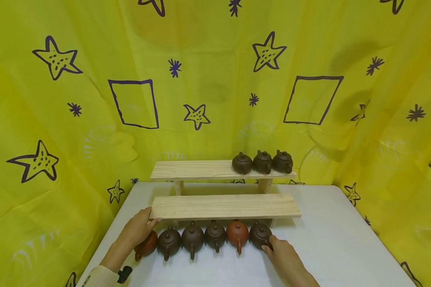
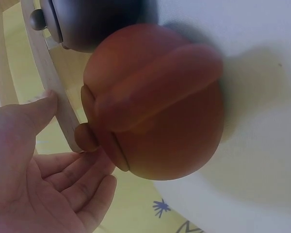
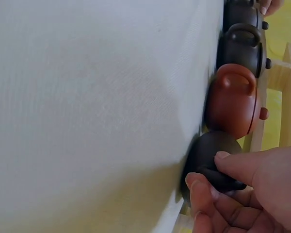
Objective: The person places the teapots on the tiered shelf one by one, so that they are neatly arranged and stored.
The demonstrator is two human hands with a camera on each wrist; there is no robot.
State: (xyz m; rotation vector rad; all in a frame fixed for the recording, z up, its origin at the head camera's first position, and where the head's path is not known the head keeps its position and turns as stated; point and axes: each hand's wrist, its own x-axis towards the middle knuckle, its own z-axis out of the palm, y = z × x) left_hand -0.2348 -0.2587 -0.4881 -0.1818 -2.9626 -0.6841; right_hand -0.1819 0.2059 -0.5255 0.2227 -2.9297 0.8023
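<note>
Along the front of a two-tier wooden stand, several small teapots stand in a row on the white table. With thumb and fingers my left hand (image 1: pixel 138 227) grips the left end of the lower shelf board (image 1: pixel 222 206). Right below that hand is a reddish-brown teapot (image 2: pixel 160 107), its lid knob close to the fingers. At the row's right end, my right hand (image 1: pixel 286 257) pinches the handle of a dark brown teapot (image 1: pixel 260 232) between thumb and fingers. An orange-red teapot (image 3: pixel 233 104) stands beside it. Dark teapots (image 1: pixel 192 236) fill the middle of the row.
On the upper shelf (image 1: pixel 190 169), three dark teapots (image 1: pixel 262 161) sit close together at the right end. The white table (image 1: pixel 330 239) extends to both sides of the stand. A yellow curtain (image 1: pixel 215 79) with star drawings hangs behind and around it.
</note>
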